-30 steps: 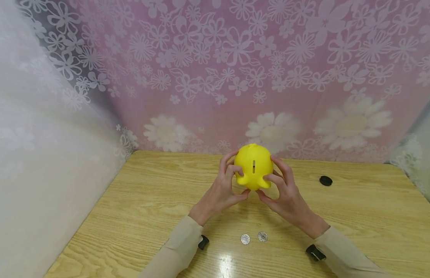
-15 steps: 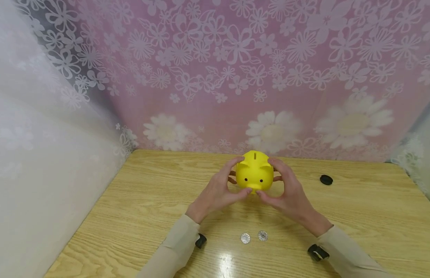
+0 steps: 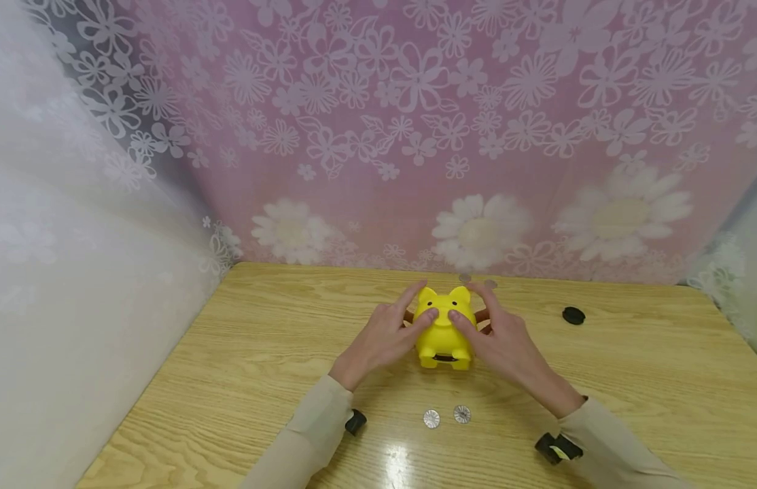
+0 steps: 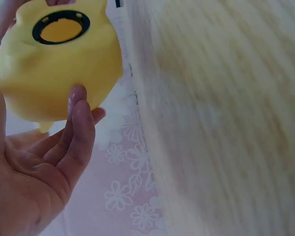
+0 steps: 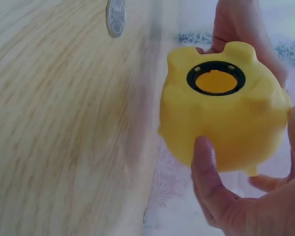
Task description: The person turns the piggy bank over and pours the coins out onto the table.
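A yellow piggy bank [image 3: 446, 336] is held between both hands in the head view, its snout and eyes facing me and its feet lowest. My left hand [image 3: 381, 336] grips its left side, thumb on the face by the snout, index finger at one ear. The right hand [image 3: 507, 346] mirrors this on the other side. Both wrist views show the underside of the piggy bank [image 4: 64, 73] with a round opening in a black ring [image 5: 216, 92], uncovered. Its coin slot is hidden. Two silver coins, a left one [image 3: 431, 418] and a right one [image 3: 462, 414], lie in front.
A round black cap [image 3: 573, 316] lies on the wooden table [image 3: 262, 353] to the right. Two more coins, one [image 3: 465, 278] and another [image 3: 490, 284], show near the back edge. A pink floral cloth [image 3: 366, 136] hangs behind the table.
The piggy bank has tipped from slot side facing me to face and feet facing me, lowering slightly. The thumbs now press by its snout. Two coins behind it have come into view.
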The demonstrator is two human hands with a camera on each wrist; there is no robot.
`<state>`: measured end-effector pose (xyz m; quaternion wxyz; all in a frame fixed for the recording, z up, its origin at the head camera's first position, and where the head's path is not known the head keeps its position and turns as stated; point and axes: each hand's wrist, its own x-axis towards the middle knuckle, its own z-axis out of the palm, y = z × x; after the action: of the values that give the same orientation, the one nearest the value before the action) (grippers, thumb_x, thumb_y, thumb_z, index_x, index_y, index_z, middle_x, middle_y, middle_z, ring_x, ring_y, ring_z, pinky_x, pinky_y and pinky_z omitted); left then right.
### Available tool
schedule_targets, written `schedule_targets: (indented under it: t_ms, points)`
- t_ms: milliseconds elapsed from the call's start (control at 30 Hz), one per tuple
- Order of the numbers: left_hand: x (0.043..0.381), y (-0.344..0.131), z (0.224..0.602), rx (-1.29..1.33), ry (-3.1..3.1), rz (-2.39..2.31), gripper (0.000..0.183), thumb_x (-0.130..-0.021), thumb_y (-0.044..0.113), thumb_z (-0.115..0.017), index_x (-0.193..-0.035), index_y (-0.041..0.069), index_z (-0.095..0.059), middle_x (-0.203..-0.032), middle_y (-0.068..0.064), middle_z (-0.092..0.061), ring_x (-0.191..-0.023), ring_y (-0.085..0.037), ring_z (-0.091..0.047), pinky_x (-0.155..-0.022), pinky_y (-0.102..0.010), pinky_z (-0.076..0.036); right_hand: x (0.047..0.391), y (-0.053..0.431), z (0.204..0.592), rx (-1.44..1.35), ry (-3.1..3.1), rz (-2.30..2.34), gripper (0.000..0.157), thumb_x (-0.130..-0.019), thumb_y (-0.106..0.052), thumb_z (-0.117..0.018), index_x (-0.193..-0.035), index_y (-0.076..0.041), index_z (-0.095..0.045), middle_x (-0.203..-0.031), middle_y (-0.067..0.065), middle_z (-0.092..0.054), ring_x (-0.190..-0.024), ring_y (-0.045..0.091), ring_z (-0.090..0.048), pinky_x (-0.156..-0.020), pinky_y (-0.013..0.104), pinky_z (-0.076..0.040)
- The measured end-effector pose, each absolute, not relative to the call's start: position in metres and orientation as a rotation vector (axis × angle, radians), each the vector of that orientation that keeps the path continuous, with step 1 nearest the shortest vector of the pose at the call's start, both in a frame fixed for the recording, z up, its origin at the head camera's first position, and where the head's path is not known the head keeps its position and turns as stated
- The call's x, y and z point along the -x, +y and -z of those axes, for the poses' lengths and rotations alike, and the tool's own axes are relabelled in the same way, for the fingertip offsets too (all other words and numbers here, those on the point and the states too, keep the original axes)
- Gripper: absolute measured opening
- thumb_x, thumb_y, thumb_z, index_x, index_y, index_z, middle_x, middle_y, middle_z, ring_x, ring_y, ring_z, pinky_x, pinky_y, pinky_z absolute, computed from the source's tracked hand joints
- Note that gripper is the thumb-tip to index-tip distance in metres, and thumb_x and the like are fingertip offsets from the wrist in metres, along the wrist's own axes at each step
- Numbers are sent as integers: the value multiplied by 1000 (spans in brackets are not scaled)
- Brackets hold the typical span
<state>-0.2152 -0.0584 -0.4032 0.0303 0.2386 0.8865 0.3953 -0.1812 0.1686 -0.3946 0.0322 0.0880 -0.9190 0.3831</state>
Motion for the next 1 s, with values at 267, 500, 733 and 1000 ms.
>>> schedule_targets:
  t_ms: [267, 500, 733, 1000]
  points:
    - [217, -56, 403, -683, 2726, -1176, 75, -101, 72, -33, -156, 21, -44, -63, -4, -67, -52, -11, -59, -48, -27, -45, 181, 166, 389, -166, -2936, -1303, 74, -100, -68, -47, -155, -21, -34, -105, 20, -71, -67, 20, -68, -56, 34, -57]
    - [218, -55, 402, -665, 2747, -1113, 77, -102, 71, -30, -150, 15, -50, -65, 2, -66, -57, -10, -62, -54, -27, -48, 182, 165, 388, -133, -2961, -1364, 77, -100, -67, -47, -156, -16, -35, -101, 20, -70, -59, 23, -66, -54, 37, -59]
    - [217, -57, 401, -631, 2625, -1232, 76, -99, 73, -38, -157, 24, -39, -83, -8, -76, -58, -19, -69, -54, -30, -55, 181, 166, 388, -180, -2924, -1360, 76, -100, -64, -50, -157, -18, -32, -113, 23, -68, -74, 19, -70, -60, 36, -61]
    - [215, -62, 402, -691, 2601, -1330, 72, -96, 70, -51, -158, 42, -27, -136, -20, -66, -85, -17, -77, -78, -30, -60, 179, 170, 394, -276, -2815, -1252, 73, -98, -52, -63, -157, -22, -32, -134, 25, -63, -99, 28, -68, -75, 35, -58]
